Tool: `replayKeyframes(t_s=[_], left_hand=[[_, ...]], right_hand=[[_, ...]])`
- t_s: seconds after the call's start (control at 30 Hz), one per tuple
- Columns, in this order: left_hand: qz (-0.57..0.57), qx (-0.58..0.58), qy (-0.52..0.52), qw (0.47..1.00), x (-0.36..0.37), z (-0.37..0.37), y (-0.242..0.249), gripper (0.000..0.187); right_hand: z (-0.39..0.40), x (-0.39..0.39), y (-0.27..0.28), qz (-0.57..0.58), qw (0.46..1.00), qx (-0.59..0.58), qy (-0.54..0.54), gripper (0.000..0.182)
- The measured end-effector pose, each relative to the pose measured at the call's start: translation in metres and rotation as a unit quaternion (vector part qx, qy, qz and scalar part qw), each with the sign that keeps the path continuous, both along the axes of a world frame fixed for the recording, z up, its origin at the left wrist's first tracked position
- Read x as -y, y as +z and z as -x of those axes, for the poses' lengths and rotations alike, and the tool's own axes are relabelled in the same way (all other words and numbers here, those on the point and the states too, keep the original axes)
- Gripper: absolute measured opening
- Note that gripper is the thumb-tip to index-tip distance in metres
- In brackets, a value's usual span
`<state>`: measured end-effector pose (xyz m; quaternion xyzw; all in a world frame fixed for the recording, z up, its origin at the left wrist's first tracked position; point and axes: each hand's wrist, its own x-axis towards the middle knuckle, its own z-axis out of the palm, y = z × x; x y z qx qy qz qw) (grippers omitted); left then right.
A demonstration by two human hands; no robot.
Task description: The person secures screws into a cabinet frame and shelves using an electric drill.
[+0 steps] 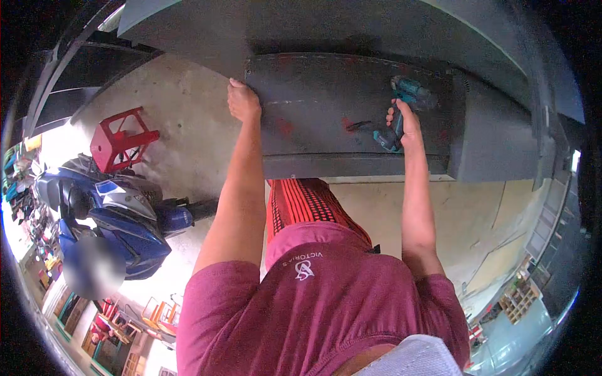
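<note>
Drill (410, 93) sits in right hand (409, 126), grip wrapped, likely for control; left hand (244, 101) meets panel (316, 122) edge, closure unclear.

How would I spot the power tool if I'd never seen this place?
Find the big dark panel in front of the maroon shirt. Over its right-hand part, the right hand grips the power tool. Its teal patches set it apart from the panel's faded red marks.

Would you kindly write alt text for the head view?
A person's right grip holds a teal cordless drill over a dark panel; the left grip is at the panel's left edge. A red stool and a blue motorcycle appear at the picture's left.
</note>
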<state>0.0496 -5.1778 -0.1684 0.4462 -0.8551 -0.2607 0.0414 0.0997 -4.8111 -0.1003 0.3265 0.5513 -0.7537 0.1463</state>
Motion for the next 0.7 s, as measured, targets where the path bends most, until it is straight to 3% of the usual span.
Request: replayKeyframes(t_s=[0.1,0.17,0.27,0.37,0.47,0.57,0.63,0.7], left_hand=[[0.002,0.02,0.004,1.0,0.003,-0.002,-0.009,0.049],[0.059,-0.028,-0.067,0.996,0.011,-0.005,-0.03,0.048],[0.025,0.002,-0.049,0.998,0.006,-0.006,-0.01,0.049],[0.073,-0.068,-0.136,0.986,0.02,-0.013,-0.038,0.05],[0.052,-0.082,-0.149,0.984,0.024,-0.015,-0.031,0.051],[0.02,-0.07,-0.144,0.987,0.04,-0.014,-0.023,0.053],[0.02,-0.057,-0.163,0.985,0.043,-0.015,-0.013,0.055],[0.001,-0.049,-0.097,0.994,0.044,-0.02,0.003,0.058]], right_hand=[[0.0,0.003,0.003,-0.024,1.0,0.009,-0.003,0.021],[0.0,0.004,0.006,-0.056,0.998,0.012,-0.004,0.019],[0.0,0.003,0.011,-0.026,1.0,0.002,0.002,0.019],[-0.013,0.011,0.02,-0.087,0.995,-0.045,-0.004,0.022],[-0.057,0.017,0.041,-0.059,0.996,-0.07,0.016,0.027],[-0.119,0.036,0.06,-0.108,0.987,-0.118,0.0,0.025],[-0.168,0.036,0.065,-0.102,0.993,-0.056,0.025,0.023],[-0.214,0.045,0.081,-0.087,0.994,-0.062,0.003,0.023]])
